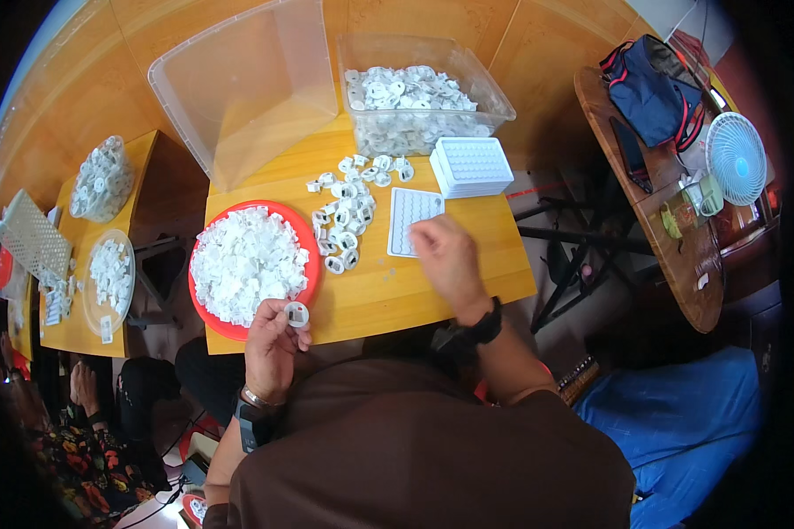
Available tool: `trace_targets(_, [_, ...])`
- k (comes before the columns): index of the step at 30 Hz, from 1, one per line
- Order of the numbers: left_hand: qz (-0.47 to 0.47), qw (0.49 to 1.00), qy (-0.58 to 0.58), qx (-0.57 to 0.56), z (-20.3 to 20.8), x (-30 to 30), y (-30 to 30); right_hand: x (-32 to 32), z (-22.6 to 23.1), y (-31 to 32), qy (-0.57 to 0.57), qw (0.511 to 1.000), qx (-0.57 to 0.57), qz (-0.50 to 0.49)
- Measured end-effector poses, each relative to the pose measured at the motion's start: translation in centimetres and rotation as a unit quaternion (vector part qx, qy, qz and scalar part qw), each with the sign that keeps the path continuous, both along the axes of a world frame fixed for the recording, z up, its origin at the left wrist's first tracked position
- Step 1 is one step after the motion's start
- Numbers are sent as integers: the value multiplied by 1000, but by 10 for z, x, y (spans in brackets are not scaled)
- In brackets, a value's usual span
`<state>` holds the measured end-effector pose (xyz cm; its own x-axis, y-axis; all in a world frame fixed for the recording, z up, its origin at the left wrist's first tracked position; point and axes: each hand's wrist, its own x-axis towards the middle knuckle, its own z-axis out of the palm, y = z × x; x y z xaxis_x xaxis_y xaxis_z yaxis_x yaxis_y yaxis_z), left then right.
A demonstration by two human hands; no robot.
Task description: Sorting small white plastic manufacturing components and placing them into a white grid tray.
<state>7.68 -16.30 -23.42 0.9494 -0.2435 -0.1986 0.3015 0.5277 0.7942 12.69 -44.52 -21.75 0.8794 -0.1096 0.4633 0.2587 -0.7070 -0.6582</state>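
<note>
My left hand [272, 351] pinches a small round white plastic part [296, 314] with a dark opening in it, just off the front rim of a red round tray [311, 256]. That tray is heaped with small white plastic pieces [249, 264]. My right hand [450, 260] is over the right edge of a white tray with rows of round hollows [412, 208]. Its fingers are bunched together, and whatever they may hold is hidden. Between the two trays lies a loose group of round white parts with dark openings [348, 207].
Behind stand a stack of white trays [472, 166], a clear bin [494, 104] of white parts and an upright clear lid [238, 84]. On the left table are a filled clear bag [104, 181] and a plate [129, 273]; a person sits there. A fan [736, 159] and blue bag [653, 93] are right.
</note>
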Motion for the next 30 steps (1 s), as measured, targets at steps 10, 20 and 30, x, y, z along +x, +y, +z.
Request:
trace_targets(10, [-19, 999, 6, -38, 1, 0, 0, 28, -32, -53, 79, 975, -192, -81])
trace_targets(20, [-18, 997, 0, -80, 3, -1, 2, 37, -39, -48, 60, 953, -286, -76])
trace_targets(30, [-34, 989, -33, -142, 13, 2, 1, -5, 26, 46, 10, 972, 104, 210])
